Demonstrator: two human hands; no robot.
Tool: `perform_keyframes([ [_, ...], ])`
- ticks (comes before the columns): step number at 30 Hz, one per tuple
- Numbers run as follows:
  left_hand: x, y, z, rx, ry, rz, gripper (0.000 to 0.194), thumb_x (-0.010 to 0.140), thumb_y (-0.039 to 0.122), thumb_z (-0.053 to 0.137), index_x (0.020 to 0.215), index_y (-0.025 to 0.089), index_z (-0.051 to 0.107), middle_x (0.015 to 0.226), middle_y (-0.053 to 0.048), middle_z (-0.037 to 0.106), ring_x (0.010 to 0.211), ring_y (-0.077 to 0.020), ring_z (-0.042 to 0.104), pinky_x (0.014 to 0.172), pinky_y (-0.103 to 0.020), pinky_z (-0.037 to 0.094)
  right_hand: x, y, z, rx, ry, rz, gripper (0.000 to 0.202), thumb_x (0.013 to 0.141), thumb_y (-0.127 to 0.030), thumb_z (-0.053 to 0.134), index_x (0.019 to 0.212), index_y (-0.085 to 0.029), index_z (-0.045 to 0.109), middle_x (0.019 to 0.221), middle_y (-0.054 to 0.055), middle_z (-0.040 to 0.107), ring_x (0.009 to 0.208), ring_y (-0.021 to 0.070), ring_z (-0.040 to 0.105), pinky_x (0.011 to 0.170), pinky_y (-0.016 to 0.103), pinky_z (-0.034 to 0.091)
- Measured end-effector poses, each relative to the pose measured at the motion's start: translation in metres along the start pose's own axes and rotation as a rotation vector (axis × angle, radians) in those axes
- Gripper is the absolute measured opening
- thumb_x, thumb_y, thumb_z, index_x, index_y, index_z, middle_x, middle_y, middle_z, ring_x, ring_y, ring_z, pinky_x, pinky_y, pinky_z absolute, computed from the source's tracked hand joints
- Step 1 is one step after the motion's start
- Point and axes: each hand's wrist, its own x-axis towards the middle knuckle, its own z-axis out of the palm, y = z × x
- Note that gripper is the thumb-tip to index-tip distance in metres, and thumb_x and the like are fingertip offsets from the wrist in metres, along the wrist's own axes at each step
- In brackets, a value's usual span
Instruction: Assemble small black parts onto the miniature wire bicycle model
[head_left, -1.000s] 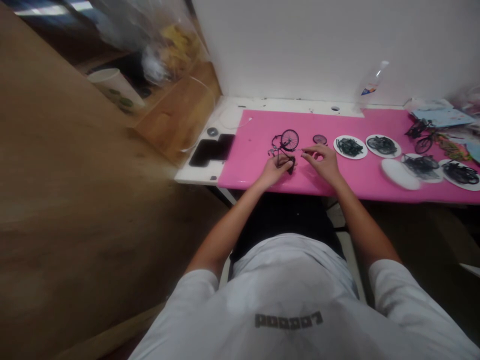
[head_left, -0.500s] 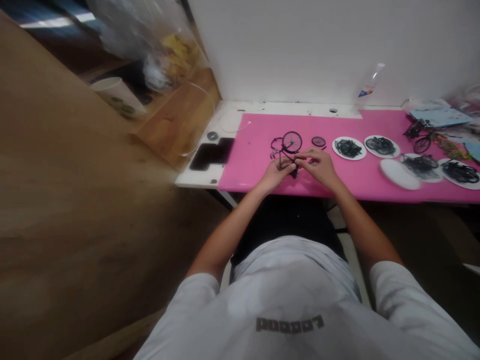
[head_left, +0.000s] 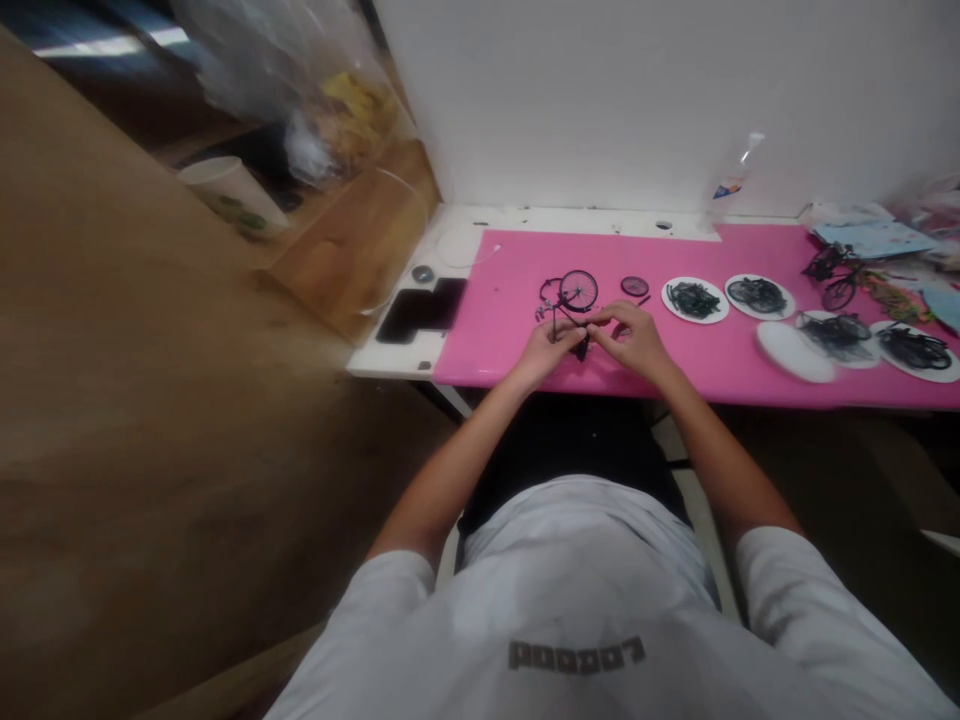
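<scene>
Fingers of the left hand are closed on a small black toy bike, in the middle of the frame. The bike's big wheel shows above the hands. Right beside, the right hand has its fingertips at the low end of the bike; I cannot tell if they pinch it. A loose wheel lies on the pink cloth, just above the right hand. White plates with black bits sit at the right of the frame.
</scene>
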Motion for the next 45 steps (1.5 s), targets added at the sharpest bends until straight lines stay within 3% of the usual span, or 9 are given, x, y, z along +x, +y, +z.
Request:
perform_keyframes([
  [6,0.008,-0.004,-0.012,0.005,0.062,-0.008,0.021,0.093,0.033,0.083,0.103,0.015,0.080,0.090,-0.007,0.083,0.074,-0.0167,0.075,0.078,-0.032,0.062,-0.003,0.012,0.004,-0.096,-0.088,-0.018,0.036,0.101,-0.046,0.072,0.131,-0.028,0.080,0.109,0.010,0.080,0.101,0.0285,0.071,0.076,0.041,0.062],
  [9,0.014,-0.007,-0.026,-0.009,0.120,-0.038,0.024,0.091,0.034,0.084,0.103,0.014,0.080,0.092,-0.008,0.084,0.077,-0.0171,0.077,0.080,-0.032,0.063,-0.007,0.038,0.012,-0.291,-0.080,0.007,0.027,0.104,-0.040,0.063,0.116,-0.025,0.082,0.105,0.013,0.080,0.104,0.0312,0.068,0.091,0.048,0.059],
  [13,0.020,-0.011,-0.053,-0.016,0.246,0.004,0.026,0.088,0.036,0.085,0.103,0.016,0.078,0.097,-0.009,0.084,0.079,-0.0170,0.076,0.077,-0.030,0.062,-0.013,0.067,0.019,-0.404,-0.149,0.061,0.027,0.104,-0.034,0.058,0.106,-0.021,0.081,0.105,0.015,0.077,0.101,0.0313,0.067,0.087,0.045,0.056],
  [17,0.024,-0.013,-0.079,0.018,0.472,0.120,0.024,0.093,0.041,0.081,0.096,0.019,0.073,0.095,-0.008,0.081,0.082,-0.0153,0.075,0.080,-0.029,0.061,-0.015,0.074,0.022,-0.413,-0.149,0.064,0.026,0.105,-0.035,0.057,0.106,-0.022,0.080,0.106,0.014,0.075,0.099,0.0290,0.066,0.084,0.042,0.055],
  [19,0.025,-0.013,-0.087,0.007,0.497,0.116,0.023,0.095,0.042,0.078,0.095,0.019,0.071,0.098,-0.008,0.081,0.086,-0.0153,0.076,0.084,-0.030,0.061,-0.015,0.073,0.023,-0.441,-0.158,0.072,0.025,0.105,-0.035,0.058,0.105,-0.022,0.079,0.108,0.014,0.075,0.102,0.0297,0.066,0.081,0.041,0.053],
  [30,0.028,-0.026,-0.081,0.163,0.303,0.157,0.022,0.087,0.035,0.085,0.093,0.017,0.074,0.079,-0.004,0.076,0.071,-0.0149,0.070,0.070,-0.027,0.056,-0.016,0.073,0.025,-0.464,-0.151,0.077,0.024,0.105,-0.034,0.059,0.106,-0.023,0.080,0.110,0.014,0.074,0.103,0.0300,0.066,0.077,0.039,0.052],
  [37,0.029,-0.032,-0.083,0.237,0.288,0.150,0.026,0.089,0.035,0.084,0.105,0.016,0.078,0.093,-0.008,0.081,0.085,-0.0188,0.076,0.088,-0.034,0.062,-0.015,0.071,0.024,-0.457,-0.169,0.076,0.023,0.104,-0.033,0.060,0.105,-0.022,0.080,0.109,0.014,0.075,0.101,0.0298,0.067,0.075,0.039,0.052],
  [45,0.031,-0.036,-0.085,0.234,0.283,0.173,0.025,0.091,0.035,0.083,0.104,0.014,0.077,0.087,-0.007,0.079,0.075,-0.0166,0.072,0.076,-0.030,0.059,-0.014,0.072,0.025,-0.464,-0.156,0.078,0.025,0.104,-0.034,0.059,0.105,-0.022,0.081,0.109,0.014,0.075,0.102,0.0300,0.066,0.075,0.039,0.051],
])
